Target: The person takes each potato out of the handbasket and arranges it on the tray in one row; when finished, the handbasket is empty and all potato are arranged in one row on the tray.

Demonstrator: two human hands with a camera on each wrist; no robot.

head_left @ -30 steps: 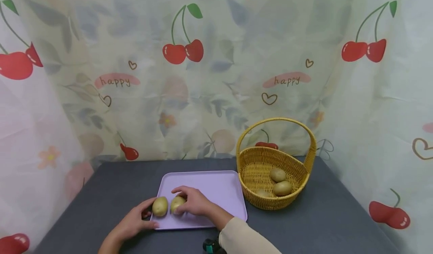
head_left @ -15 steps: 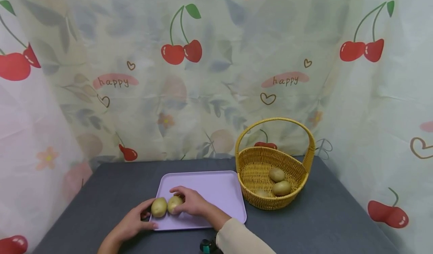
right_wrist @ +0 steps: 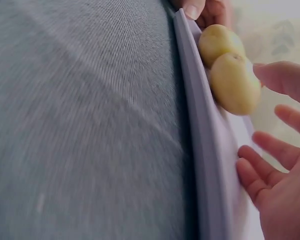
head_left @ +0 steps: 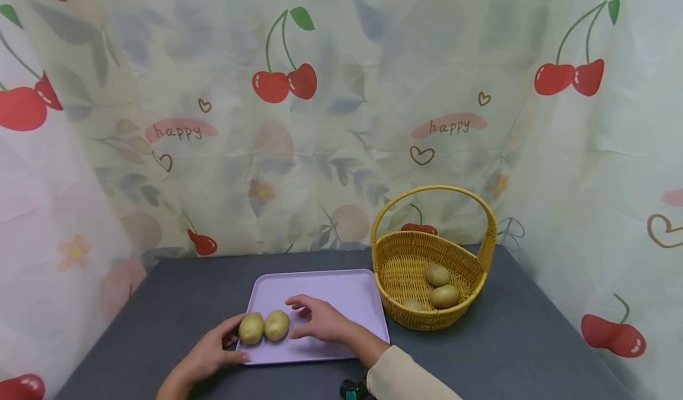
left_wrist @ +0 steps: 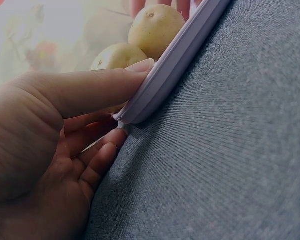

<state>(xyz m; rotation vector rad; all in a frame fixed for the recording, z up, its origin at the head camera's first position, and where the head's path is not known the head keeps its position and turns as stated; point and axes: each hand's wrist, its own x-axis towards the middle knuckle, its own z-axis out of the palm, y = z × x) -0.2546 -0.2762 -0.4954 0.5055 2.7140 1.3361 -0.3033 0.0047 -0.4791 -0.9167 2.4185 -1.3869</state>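
Two yellow potatoes, a left one (head_left: 251, 328) and a right one (head_left: 277, 325), lie side by side on the left part of a lilac tray (head_left: 341, 305). My left hand (head_left: 210, 349) grips the tray's near left corner. In the left wrist view its thumb (left_wrist: 105, 87) lies against the rim, while the other fingers bend round the corner. Just right of the right potato hovers my right hand (head_left: 322, 322), holding nothing. Its fingers (right_wrist: 277, 147) are spread and loosely bent in the right wrist view, apart from the potato.
Right of the tray stands a wicker basket (head_left: 388, 269) with a tall handle; several brownish potatoes (head_left: 444, 297) lie inside. Everything rests on a dark grey table (head_left: 208, 281). A cherry-print curtain (head_left: 341, 121) hangs behind and along both sides.
My right hand slid the right potato left against the other one, then let go and drew back to the right. The left hand stayed at the tray corner.
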